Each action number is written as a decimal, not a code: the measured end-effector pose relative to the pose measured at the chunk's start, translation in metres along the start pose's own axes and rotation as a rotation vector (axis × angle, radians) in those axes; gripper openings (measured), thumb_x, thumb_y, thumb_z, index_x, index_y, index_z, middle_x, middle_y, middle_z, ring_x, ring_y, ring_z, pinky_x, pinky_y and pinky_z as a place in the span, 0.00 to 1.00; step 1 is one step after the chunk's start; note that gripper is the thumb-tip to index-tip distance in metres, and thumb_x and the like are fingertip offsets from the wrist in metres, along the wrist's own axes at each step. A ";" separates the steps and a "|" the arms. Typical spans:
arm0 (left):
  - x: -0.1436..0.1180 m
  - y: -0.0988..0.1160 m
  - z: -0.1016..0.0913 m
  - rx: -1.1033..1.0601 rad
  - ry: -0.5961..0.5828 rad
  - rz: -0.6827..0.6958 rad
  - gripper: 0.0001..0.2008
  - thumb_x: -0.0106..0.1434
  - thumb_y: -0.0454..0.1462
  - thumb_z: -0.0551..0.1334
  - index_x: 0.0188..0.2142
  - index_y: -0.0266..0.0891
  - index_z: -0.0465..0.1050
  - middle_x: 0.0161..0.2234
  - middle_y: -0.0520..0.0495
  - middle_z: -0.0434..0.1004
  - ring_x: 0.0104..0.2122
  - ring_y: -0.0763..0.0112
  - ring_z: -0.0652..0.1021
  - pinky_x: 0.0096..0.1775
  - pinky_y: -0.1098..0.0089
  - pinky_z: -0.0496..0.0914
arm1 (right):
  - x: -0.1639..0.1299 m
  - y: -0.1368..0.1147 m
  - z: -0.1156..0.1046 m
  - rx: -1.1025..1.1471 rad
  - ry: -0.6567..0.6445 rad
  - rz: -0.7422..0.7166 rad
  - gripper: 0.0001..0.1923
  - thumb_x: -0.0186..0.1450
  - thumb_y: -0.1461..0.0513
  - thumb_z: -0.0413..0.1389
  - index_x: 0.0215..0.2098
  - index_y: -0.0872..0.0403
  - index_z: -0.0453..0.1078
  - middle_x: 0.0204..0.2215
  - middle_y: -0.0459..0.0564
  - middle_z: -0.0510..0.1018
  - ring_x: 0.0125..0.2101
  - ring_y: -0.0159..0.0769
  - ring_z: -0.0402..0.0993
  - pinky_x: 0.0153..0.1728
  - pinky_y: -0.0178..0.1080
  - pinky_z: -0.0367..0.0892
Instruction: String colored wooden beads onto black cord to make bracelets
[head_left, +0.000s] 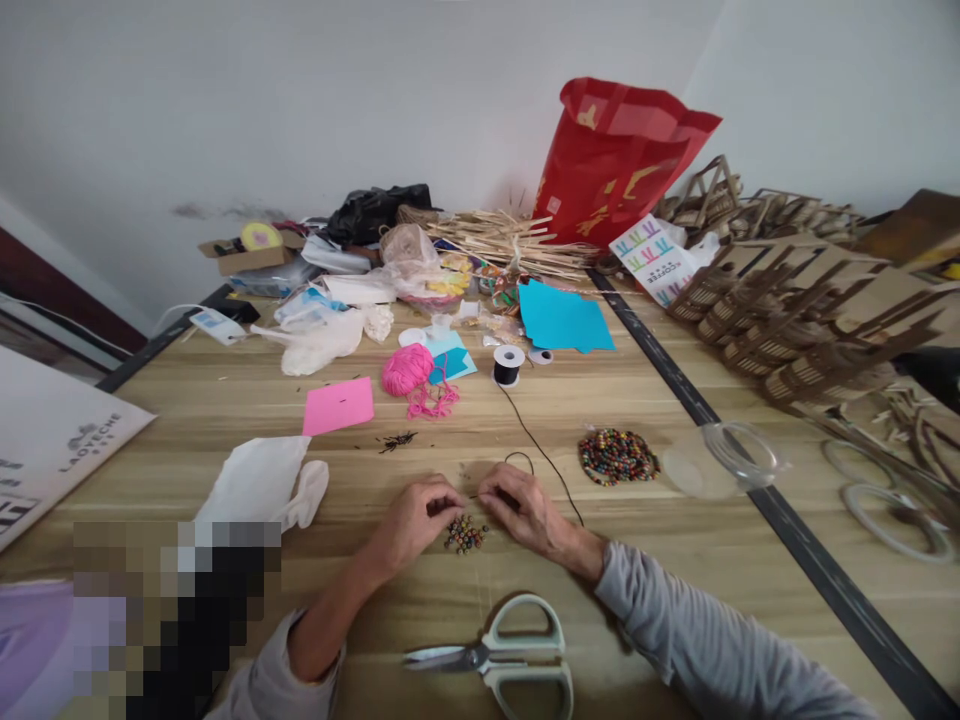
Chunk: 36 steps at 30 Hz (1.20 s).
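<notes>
Both hands meet over a small pile of multicoloured beads [466,535] on the wooden table. My left hand [421,515] is closed in a pinch at the pile's left edge; whatever its fingertips hold is hidden. Just right of the beads, my right hand [529,508] pinches a thin black cord [541,447], whose dark end shows between the hands. That cord loops behind the right hand and runs back to an upright white-ended spool [508,365]. Cream-handled scissors [495,655] lie in front of me, blades pointing left.
A heap of strung beads [619,456] lies right, beside a clear round lid [686,465]. Black cord scraps [397,441], pink yarn [409,370] and pink paper [339,405] lie beyond my hands. Small woven baskets [795,350] stand far right; a red bag [619,165] stands behind.
</notes>
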<state>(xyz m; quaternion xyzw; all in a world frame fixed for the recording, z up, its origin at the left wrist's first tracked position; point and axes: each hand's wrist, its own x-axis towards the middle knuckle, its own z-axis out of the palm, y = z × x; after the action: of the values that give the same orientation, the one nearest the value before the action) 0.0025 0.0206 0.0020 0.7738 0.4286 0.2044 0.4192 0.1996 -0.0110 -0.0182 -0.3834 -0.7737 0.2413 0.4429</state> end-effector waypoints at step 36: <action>0.006 -0.013 0.005 -0.223 0.066 -0.018 0.04 0.53 0.32 0.62 0.28 0.33 0.76 0.25 0.48 0.78 0.26 0.72 0.75 0.30 0.74 0.68 | -0.003 -0.003 0.002 -0.023 0.022 0.094 0.08 0.68 0.62 0.48 0.32 0.54 0.65 0.25 0.47 0.69 0.24 0.32 0.65 0.25 0.34 0.61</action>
<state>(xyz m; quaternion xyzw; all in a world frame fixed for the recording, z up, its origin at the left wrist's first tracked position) 0.0032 0.0269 -0.0119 0.7113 0.4236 0.2726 0.4902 0.1975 -0.0148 -0.0188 -0.4271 -0.7526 0.2491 0.4350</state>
